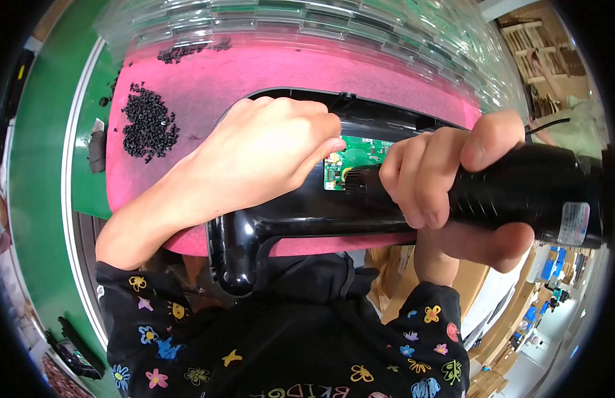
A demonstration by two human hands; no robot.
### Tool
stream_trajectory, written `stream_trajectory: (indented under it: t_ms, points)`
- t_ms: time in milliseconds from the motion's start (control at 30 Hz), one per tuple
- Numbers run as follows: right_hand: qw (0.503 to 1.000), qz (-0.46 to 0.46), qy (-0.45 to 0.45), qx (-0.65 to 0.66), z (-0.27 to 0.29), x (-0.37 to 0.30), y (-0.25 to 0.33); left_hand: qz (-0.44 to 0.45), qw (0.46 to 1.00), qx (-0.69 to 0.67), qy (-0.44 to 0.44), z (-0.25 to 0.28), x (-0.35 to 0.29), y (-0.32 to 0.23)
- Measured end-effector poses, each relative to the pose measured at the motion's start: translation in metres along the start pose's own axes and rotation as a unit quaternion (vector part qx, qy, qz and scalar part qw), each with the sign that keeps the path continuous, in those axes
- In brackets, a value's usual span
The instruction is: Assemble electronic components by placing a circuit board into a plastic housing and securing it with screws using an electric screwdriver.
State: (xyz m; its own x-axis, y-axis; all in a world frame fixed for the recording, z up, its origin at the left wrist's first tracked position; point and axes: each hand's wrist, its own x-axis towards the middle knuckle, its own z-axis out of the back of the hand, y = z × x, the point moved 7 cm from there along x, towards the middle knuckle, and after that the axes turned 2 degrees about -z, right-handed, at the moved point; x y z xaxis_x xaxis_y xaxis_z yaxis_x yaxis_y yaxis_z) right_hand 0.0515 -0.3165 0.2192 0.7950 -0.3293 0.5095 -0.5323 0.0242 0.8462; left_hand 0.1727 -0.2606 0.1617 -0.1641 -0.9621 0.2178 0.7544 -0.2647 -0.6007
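Note:
A black plastic housing (pixel 320 222) with a rounded, protruding lower-left end lies open side up in front of me. Inside it sits a green circuit board (pixel 364 154), partly covered by my hands. My right hand (pixel 430 169) is wrapped round a thick black electric screwdriver (pixel 520 189), held nearly level, its ridged nose pointing left over the board. Its bit is hidden from view. My left hand (pixel 267 139) rests over the housing's left part, fingers curled in by the board's left edge; whatever they pinch, if anything, is hidden.
A pink mat (pixel 208 73) covers the work surface. On its left lies a heap of small black screws (pixel 148 123), with more scattered at the back. Stacked clear plastic trays (pixel 307 23) line the far edge. A black cable (pixel 549 124) shows near the screwdriver.

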Motion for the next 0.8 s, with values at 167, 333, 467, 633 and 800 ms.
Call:
stream_trajectory:
  t_ms: [167,333,467,633,800]
  points:
    - [0.998,-0.062,0.021,-0.017,-0.009,-0.001,0.0,-0.013,1.0,-0.012,-0.025,0.004,-0.001,-0.004]
    - [0.97,-0.226,-0.013,-0.092,-0.01,0.003,0.003,-0.039,0.998,-0.001,-0.043,0.007,-0.001,-0.009]
    - [0.972,-0.178,0.148,-0.042,-0.012,0.009,-0.008,-0.044,0.999,0.008,-0.025,0.005,-0.002,-0.007]
    - [0.972,-0.211,0.033,-0.1,-0.01,-0.001,0.004,-0.063,0.998,-0.002,-0.023,0.003,-0.002,-0.01]
    - [0.999,-0.05,0.012,-0.011,-0.011,-0.005,-0.001,-0.056,0.997,-0.01,0.055,-0.009,-0.004,-0.008]
